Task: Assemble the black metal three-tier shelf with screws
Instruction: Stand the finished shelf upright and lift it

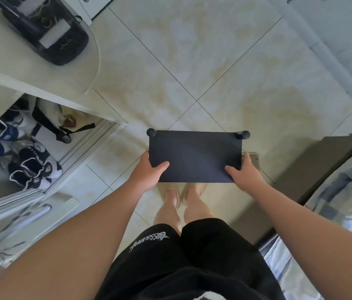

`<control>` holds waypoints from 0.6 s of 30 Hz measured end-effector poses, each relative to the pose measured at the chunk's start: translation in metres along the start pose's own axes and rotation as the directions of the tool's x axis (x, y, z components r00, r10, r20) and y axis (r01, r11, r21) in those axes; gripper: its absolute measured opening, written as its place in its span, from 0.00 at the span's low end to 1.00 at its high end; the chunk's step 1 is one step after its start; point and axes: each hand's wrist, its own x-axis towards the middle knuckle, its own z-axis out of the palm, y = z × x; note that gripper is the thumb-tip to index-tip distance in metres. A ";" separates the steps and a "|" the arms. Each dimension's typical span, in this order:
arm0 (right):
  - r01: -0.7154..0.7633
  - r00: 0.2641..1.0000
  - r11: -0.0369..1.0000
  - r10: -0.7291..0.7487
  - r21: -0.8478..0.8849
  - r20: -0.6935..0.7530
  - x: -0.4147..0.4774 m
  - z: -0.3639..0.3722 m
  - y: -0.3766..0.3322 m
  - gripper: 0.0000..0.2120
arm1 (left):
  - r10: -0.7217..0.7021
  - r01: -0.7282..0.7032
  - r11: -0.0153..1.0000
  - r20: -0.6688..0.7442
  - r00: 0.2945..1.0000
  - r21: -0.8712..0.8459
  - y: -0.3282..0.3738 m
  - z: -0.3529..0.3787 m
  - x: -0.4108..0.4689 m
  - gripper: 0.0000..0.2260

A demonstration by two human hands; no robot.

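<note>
The person is holding the black shelf (194, 154) out over the tiled floor (192, 61), above their feet. The left hand (149, 172) is gripping its near left corner and the right hand (244, 172) its near right corner, thumbs lying on top.

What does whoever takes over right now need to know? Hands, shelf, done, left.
Left hand: grips the near left corner of the shelf, thumb on top.
Right hand: grips the near right corner, thumb on top.
Shelf: seen from above, over the tiled floor, just ahead of the feet.
Done: the top panel is on, with round caps at both far corners.
Left: the lower tiers are hidden under the panel and no screws or tools are in view. Probably check the joints before setting it down.
</note>
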 end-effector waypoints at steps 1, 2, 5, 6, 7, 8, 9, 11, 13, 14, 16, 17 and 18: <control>-0.021 1.000 0.998 0.020 0.053 0.022 0.003 0.000 -0.001 0.33 | -0.018 0.018 0.998 0.005 1.000 -0.057 0.003 0.000 0.002 0.20; -0.046 0.998 0.992 0.041 0.121 0.040 0.007 -0.001 -0.001 0.30 | -0.034 0.034 0.994 0.004 0.999 -0.101 0.006 0.001 0.002 0.15; -0.129 0.991 0.932 0.114 0.338 0.065 0.014 -0.008 -0.005 0.18 | -0.070 0.066 0.985 -0.017 0.997 -0.160 0.011 0.000 0.005 0.11; -0.139 0.990 0.918 0.122 0.371 0.068 0.016 -0.011 -0.006 0.15 | -0.074 0.067 0.982 -0.033 0.997 -0.175 0.014 0.000 0.004 0.12; -0.135 0.991 0.910 0.119 0.392 0.066 0.016 -0.016 -0.007 0.14 | -0.071 0.060 0.980 -0.050 0.996 -0.189 0.018 0.000 0.003 0.13; -0.119 0.993 0.906 0.103 0.407 0.059 0.017 -0.022 -0.008 0.14 | -0.054 0.039 0.979 -0.073 0.996 -0.202 0.024 -0.001 0.002 0.15; -0.095 0.995 0.899 0.080 0.427 0.052 0.017 -0.029 -0.010 0.16 | -0.035 0.013 0.978 -0.102 0.994 -0.210 0.030 -0.001 0.000 0.17; -0.041 0.999 0.888 0.030 0.458 0.032 0.015 -0.045 -0.016 0.18 | 0.000 -0.037 0.973 -0.161 0.987 -0.229 0.051 -0.002 -0.009 0.20; 0.018 1.000 0.885 -0.022 0.465 0.004 0.008 -0.066 -0.024 0.17 | 0.033 -0.080 0.968 -0.198 0.980 -0.239 0.075 -0.004 -0.019 0.20; 0.049 0.999 0.885 -0.049 0.464 -0.012 0.005 -0.076 -0.027 0.17 | 0.049 -0.098 0.967 -0.205 0.978 -0.235 0.086 -0.004 -0.025 0.19; 0.105 0.994 0.880 -0.095 0.463 -0.045 -0.001 -0.098 -0.034 0.20 | 0.077 -0.125 0.967 -0.212 0.974 -0.220 0.107 -0.006 -0.035 0.19; 0.132 0.991 0.873 -0.116 0.470 -0.064 -0.003 -0.110 -0.038 0.21 | 0.093 -0.139 0.968 -0.219 0.971 -0.208 0.118 -0.006 -0.039 0.20; 0.157 0.988 0.863 -0.135 0.480 -0.081 -0.005 -0.121 -0.042 0.21 | 0.111 -0.158 0.967 -0.227 0.968 -0.201 0.128 -0.007 -0.043 0.20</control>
